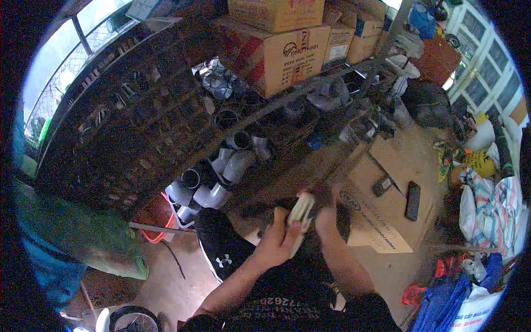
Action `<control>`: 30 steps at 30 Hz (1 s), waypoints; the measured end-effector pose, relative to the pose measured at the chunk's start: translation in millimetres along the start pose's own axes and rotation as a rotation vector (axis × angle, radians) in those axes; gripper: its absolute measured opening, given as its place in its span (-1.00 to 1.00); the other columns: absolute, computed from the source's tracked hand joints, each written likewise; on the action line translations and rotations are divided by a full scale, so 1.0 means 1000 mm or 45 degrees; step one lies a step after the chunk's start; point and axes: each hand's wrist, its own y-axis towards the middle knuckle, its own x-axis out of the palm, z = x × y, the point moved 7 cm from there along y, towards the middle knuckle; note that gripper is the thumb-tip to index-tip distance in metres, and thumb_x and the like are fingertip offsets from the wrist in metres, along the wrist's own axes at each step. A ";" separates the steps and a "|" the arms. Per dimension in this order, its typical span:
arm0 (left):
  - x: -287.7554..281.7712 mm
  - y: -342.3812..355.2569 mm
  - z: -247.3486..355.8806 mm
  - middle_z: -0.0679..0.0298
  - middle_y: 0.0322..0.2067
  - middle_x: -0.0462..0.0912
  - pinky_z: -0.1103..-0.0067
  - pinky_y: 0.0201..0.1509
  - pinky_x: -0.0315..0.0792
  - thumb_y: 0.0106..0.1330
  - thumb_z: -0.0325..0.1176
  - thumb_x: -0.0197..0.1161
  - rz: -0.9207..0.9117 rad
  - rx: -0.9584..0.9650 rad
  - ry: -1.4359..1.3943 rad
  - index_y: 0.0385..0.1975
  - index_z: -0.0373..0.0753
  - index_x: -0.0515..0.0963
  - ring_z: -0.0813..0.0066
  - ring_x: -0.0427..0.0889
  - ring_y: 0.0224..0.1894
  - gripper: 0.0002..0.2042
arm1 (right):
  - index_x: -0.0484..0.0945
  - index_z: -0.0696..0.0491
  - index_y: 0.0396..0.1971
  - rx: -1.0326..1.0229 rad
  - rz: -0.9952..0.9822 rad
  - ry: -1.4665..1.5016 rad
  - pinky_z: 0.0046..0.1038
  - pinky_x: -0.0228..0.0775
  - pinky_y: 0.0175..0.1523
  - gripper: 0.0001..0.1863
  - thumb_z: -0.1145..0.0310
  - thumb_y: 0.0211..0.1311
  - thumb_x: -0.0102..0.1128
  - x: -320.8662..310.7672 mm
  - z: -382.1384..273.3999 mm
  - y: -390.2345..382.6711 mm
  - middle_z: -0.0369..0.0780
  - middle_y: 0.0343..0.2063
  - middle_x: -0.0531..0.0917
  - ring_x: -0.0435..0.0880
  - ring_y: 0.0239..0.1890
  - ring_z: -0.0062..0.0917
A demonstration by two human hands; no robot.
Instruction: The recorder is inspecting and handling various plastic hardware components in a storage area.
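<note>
Nearest, the left hand (276, 240) is wrapped around a pale bar (301, 210) held over the person's lap, pinching it between thumb and fingers. The bar's long axis points mostly away from the body, its far end leaning a little to the right and its near end dropping past the fingers toward the dark shirt (282, 293).

The right hand (327, 221) is just beside the bar, on its right, level with its middle. That hand is blurred, so I cannot tell whether its fingers are spread or pressed together, nor whether it touches the bar. The left hand is plainly the nearer one, being already on it; the right faces its long side rather than either end.

To the left of the bar is a knee in black trousers (213, 235). To its right, on the floor, lies a flattened cardboard sheet (359, 171) with a black phone (412, 201) on it. Beyond the bar and to its left, grey pipe elbows (239, 166) sit in a heap. Farther off, past the bar, stand stacked cardboard boxes (301, 69).
</note>
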 end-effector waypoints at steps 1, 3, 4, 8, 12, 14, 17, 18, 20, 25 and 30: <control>-0.002 -0.001 0.001 -0.15 -0.29 0.45 0.26 -0.21 0.35 0.33 -0.27 -0.17 0.003 -0.011 0.118 -0.20 -0.39 0.22 -0.07 0.52 -0.22 -0.74 | 0.47 0.10 -0.32 -0.074 -0.055 -0.258 -0.51 0.35 -0.15 -0.81 0.33 0.15 -0.05 0.001 -0.007 0.005 -0.24 -0.40 0.57 0.52 -0.28 -0.54; -0.008 0.002 -0.009 -0.15 -0.30 0.45 0.25 -0.25 0.36 0.33 -0.26 -0.17 0.068 -0.029 0.050 -0.19 -0.38 0.21 -0.05 0.53 -0.26 -0.73 | 0.45 0.12 -0.30 -0.103 0.000 -0.704 -0.48 0.33 -0.10 -0.83 0.40 0.16 -0.05 0.007 -0.008 0.004 -0.23 -0.38 0.56 0.52 -0.24 -0.52; -0.011 0.003 -0.015 -0.14 -0.31 0.45 0.25 -0.28 0.37 0.33 -0.25 -0.17 0.115 -0.046 -0.028 -0.18 -0.37 0.20 -0.02 0.55 -0.31 -0.72 | 0.45 0.12 -0.30 -0.099 -0.001 -0.706 -0.48 0.33 -0.10 -0.83 0.40 0.16 -0.05 0.016 -0.002 -0.007 -0.23 -0.38 0.56 0.52 -0.24 -0.52; -0.007 0.007 -0.029 -0.11 -0.27 0.45 0.34 -0.21 0.38 0.34 -0.21 -0.15 -0.077 -0.260 -0.305 -0.09 -0.39 0.18 0.04 0.53 -0.22 -0.66 | 0.28 0.09 -0.05 -0.620 -0.007 -1.081 -0.47 0.36 -0.08 -0.56 0.46 0.01 0.14 0.036 -0.021 -0.035 -0.23 -0.25 0.54 0.53 -0.21 -0.49; 0.003 -0.001 -0.032 -0.01 -0.10 0.39 0.46 0.03 0.26 0.32 -0.16 -0.08 -0.100 -0.033 -0.122 0.02 -0.43 0.13 0.24 0.37 0.00 -0.54 | 0.41 0.07 -0.29 -0.281 -0.180 -0.761 -0.58 0.34 -0.12 -0.82 0.48 0.05 0.08 0.023 -0.032 -0.001 -0.27 -0.39 0.55 0.51 -0.26 -0.58; 0.017 -0.005 -0.037 0.02 -0.03 0.34 0.50 0.12 0.18 0.31 -0.14 -0.06 -0.319 -0.422 -0.559 0.06 -0.45 0.10 0.31 0.29 0.08 -0.49 | 0.42 0.07 -0.30 -0.104 -0.060 -0.480 -0.58 0.34 -0.14 -0.83 0.47 0.05 0.08 0.001 -0.023 0.022 -0.29 -0.46 0.56 0.52 -0.31 -0.57; 0.007 0.004 -0.030 0.07 0.00 0.31 0.53 0.17 0.12 0.29 -0.12 -0.02 -0.180 -0.082 -0.530 0.10 -0.46 0.06 0.39 0.25 0.07 -0.44 | 0.42 0.07 -0.30 -0.215 -0.240 -0.581 -0.54 0.30 -0.08 -0.81 0.48 0.02 0.10 0.033 -0.043 0.007 -0.26 -0.30 0.52 0.48 -0.20 -0.57; 0.006 0.003 -0.059 0.08 -0.01 0.31 0.53 0.16 0.14 0.28 -0.12 0.00 -0.111 -0.231 -0.615 0.11 -0.43 0.07 0.41 0.26 0.05 -0.43 | 0.41 0.07 -0.30 -0.347 -0.281 -0.770 -0.53 0.28 -0.06 -0.81 0.49 0.01 0.09 0.050 -0.048 -0.005 -0.24 -0.25 0.50 0.45 -0.16 -0.57; 0.005 0.005 -0.065 0.09 -0.01 0.31 0.54 0.15 0.15 0.27 -0.11 0.02 -0.041 -0.374 -0.705 0.12 -0.40 0.07 0.42 0.27 0.04 -0.43 | 0.40 0.07 -0.31 -0.445 -0.316 -0.830 -0.54 0.25 -0.03 -0.81 0.53 0.01 0.06 0.054 -0.044 -0.014 -0.24 -0.19 0.46 0.41 -0.12 -0.58; -0.005 0.002 -0.035 0.11 -0.05 0.36 0.49 0.06 0.27 0.08 -0.16 0.27 -0.006 -0.181 -0.553 0.07 -0.33 0.13 0.37 0.38 -0.03 -0.36 | 0.41 0.00 -0.27 -0.130 0.045 -0.383 -0.54 0.28 -0.07 -0.80 0.46 0.05 0.08 0.020 -0.023 0.004 -0.32 -0.31 0.49 0.45 -0.21 -0.60; -0.037 0.008 -0.033 0.14 -0.13 0.40 0.48 -0.04 0.35 0.02 -0.22 0.33 0.238 0.099 -0.231 -0.03 -0.32 0.22 0.40 0.45 -0.12 -0.43 | 0.42 -0.10 -0.17 -0.136 0.314 -0.241 -0.53 0.32 -0.15 -0.74 0.34 0.10 0.09 0.003 -0.020 0.003 -0.38 -0.28 0.50 0.47 -0.20 -0.60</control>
